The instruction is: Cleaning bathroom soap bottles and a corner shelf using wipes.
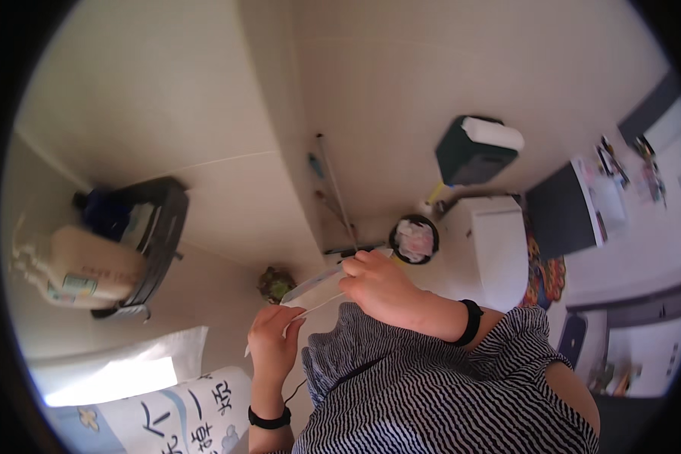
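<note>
A thin, flat, whitish strip (pixel 315 286), partly see-through, stretches between my two hands in front of my body. I cannot make out whether it is a plastic film or a packet. At its lower left end my left hand (pixel 273 337) pinches it between thumb and fingers. My right hand (pixel 378 290) grips the upper right end with its fingers curled over the edge. My fingers hide parts of both ends. Each wrist wears a black band.
A black bin (pixel 415 239) with a pink-and-white bag stands beside the white toilet (pixel 492 250). Above hangs a dark green paper holder (pixel 473 155). Long-handled cleaning tools (pixel 337 181) lean at the wall corner. A dark shelf (pixel 163 234) at left carries a large beige bottle (pixel 91 265). A plant (pixel 277 284) sits beyond my left hand.
</note>
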Motion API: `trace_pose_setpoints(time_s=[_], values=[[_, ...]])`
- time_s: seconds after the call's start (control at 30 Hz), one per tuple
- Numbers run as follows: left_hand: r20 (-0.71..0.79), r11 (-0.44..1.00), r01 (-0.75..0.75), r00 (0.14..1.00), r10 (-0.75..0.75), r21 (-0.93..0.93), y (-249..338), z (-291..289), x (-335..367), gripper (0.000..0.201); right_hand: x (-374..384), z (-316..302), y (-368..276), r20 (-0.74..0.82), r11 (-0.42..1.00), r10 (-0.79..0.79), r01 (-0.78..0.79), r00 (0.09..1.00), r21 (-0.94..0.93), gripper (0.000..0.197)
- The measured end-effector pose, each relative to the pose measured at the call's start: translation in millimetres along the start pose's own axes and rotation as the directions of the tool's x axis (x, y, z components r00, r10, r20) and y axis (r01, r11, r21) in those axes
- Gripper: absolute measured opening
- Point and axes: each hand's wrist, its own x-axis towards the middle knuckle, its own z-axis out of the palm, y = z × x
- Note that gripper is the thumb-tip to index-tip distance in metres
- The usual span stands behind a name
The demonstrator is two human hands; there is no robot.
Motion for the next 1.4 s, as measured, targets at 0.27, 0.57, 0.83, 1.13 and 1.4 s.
trace_pose_setpoints(time_s=[0.27,0.57,0.83,1.13,1.4], values=[[0.221,0.966,-0.257,0.942,0.252,-0.003,24,73,27,0.036,-91,-43,58,-0.176,0.899,0.328,-0.364,0.928,-0.244,0.005],[0.347,0.987,-0.153,0.924,0.16,-0.047,66,148,45,0.039,-217,-119,197,-0.239,0.634,0.668,-0.707,0.704,-0.312,0.006],[0.457,0.972,-0.181,0.859,0.23,-0.15,155,266,116,0.039,-365,-164,321,-0.255,0.282,0.913,-0.944,0.319,-0.17,0.017],[0.618,0.954,-0.244,0.728,0.298,-0.173,225,348,161,0.042,-556,-105,439,-0.272,-0.054,0.925,-0.801,-0.266,0.597,0.031],[0.643,0.972,-0.22,0.732,0.224,-0.087,232,348,170,0.041,-638,3,478,-0.101,-0.031,0.818,-0.219,-0.566,0.975,0.037]])
